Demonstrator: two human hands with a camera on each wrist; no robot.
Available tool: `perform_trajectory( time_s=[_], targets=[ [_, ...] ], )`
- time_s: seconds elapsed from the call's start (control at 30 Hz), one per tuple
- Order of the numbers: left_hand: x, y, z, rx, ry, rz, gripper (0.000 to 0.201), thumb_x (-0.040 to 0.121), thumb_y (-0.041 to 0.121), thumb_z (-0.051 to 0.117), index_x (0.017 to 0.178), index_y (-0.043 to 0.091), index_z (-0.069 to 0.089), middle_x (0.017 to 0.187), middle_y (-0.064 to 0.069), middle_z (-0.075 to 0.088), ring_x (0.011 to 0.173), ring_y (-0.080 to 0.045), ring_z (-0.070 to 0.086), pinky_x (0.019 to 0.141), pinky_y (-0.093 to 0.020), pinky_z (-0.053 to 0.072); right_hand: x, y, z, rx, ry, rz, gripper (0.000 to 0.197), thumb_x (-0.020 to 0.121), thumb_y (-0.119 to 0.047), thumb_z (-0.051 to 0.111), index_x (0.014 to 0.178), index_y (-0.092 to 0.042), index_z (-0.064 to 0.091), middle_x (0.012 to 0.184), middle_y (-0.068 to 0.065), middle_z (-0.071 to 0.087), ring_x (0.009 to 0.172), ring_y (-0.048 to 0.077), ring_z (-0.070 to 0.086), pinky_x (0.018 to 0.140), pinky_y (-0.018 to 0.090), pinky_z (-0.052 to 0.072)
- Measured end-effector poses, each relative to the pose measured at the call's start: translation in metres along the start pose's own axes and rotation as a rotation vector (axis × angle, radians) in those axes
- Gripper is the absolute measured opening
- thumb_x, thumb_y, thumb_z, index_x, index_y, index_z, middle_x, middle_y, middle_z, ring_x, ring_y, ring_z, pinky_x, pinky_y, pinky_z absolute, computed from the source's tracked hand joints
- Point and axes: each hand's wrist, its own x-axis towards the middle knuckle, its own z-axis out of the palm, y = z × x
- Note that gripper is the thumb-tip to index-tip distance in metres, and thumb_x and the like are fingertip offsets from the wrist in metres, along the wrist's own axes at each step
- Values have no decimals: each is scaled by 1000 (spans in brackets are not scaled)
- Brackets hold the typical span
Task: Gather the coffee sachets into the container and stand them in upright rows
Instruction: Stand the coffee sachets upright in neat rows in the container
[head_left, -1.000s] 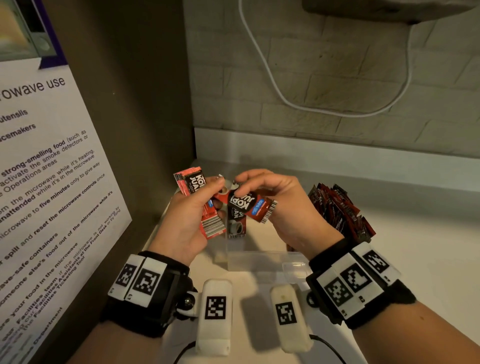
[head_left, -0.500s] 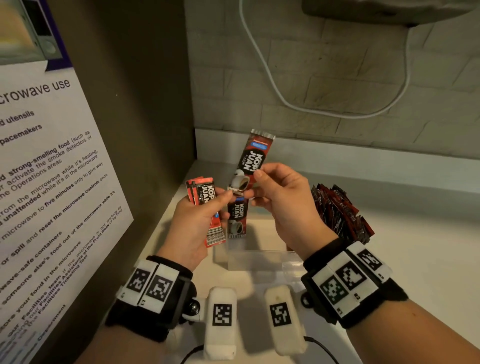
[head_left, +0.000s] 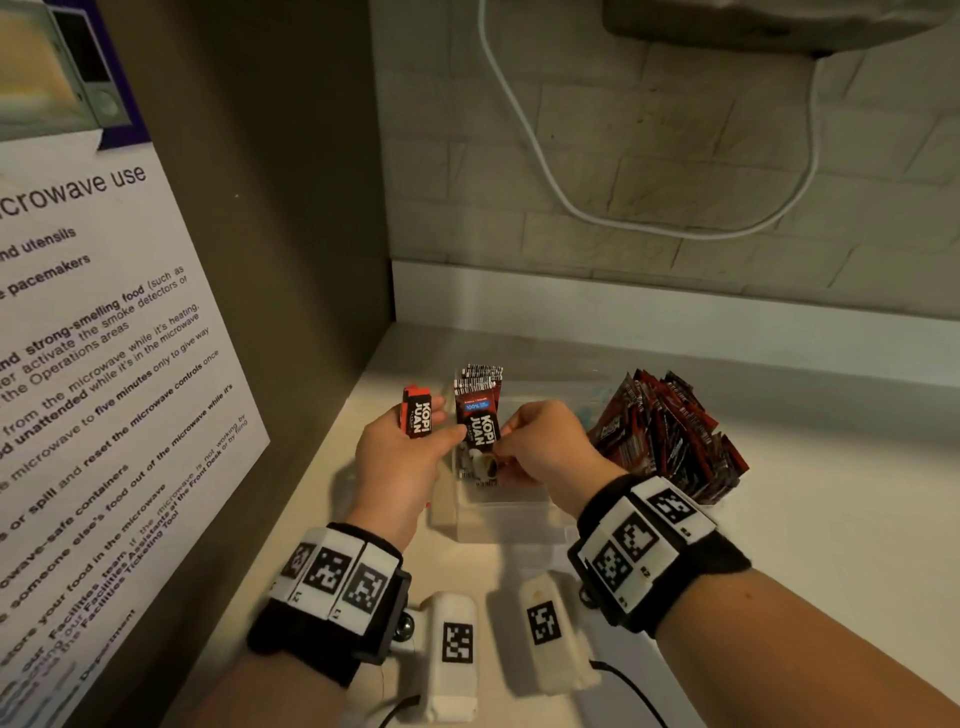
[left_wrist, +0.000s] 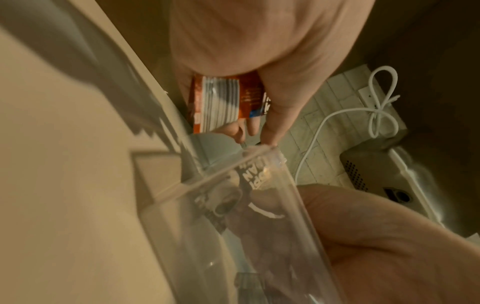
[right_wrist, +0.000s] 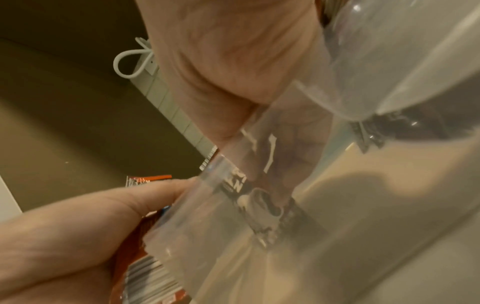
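On the counter stands a clear plastic container (head_left: 501, 514) with several red-and-black coffee sachets (head_left: 479, 379) upright at its far end. My right hand (head_left: 506, 434) pinches one sachet (head_left: 482, 431) and holds it upright inside the container, in front of that row. Through the clear wall (left_wrist: 233, 216) the same sachet (left_wrist: 250, 179) shows. My left hand (head_left: 441, 418) grips a small bunch of sachets (head_left: 417, 415) just left of the container, thumb near the rim. A loose heap of sachets (head_left: 670, 436) lies to the right.
A brown side panel with a microwave notice (head_left: 104, 389) closes off the left. A white cable (head_left: 561, 197) hangs on the brick wall behind. Two white tagged blocks (head_left: 452, 654) lie on the counter near the front edge.
The right hand turned its sachet upright, held it high, then lowered it into the container. Both hands moved forward and down; the left still holds its bunch.
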Motion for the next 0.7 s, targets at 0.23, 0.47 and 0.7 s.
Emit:
perform_trajectory(
  time_s=[0.23, 0.47, 0.7],
  targets=[
    [6, 0, 7, 44, 59, 44, 32, 78, 9, 76, 106, 25, 72, 94, 6, 73, 70, -10, 58, 82, -36, 52, 5, 1, 8, -81, 25, -54, 20, 76, -5, 66, 63, -15, 54, 86, 20, 71, 84, 37, 68, 78, 49, 57],
    [6, 0, 11, 47, 66, 47, 30, 78, 2, 74, 92, 29, 71, 88, 3, 74, 82, -13, 68, 84, -36, 55, 7, 4, 10, -84, 24, -48, 17, 72, -4, 70, 65, -12, 57, 82, 20, 70, 79, 35, 69, 73, 49, 58],
    [8, 0, 10, 59, 59, 40, 30, 78, 3, 75, 87, 31, 70, 85, 5, 74, 82, -12, 69, 85, -39, 56, 3, 2, 7, -119, 15, -50, 20, 72, -7, 75, 70, -12, 56, 87, 18, 71, 82, 32, 69, 76, 46, 58]
  ],
)
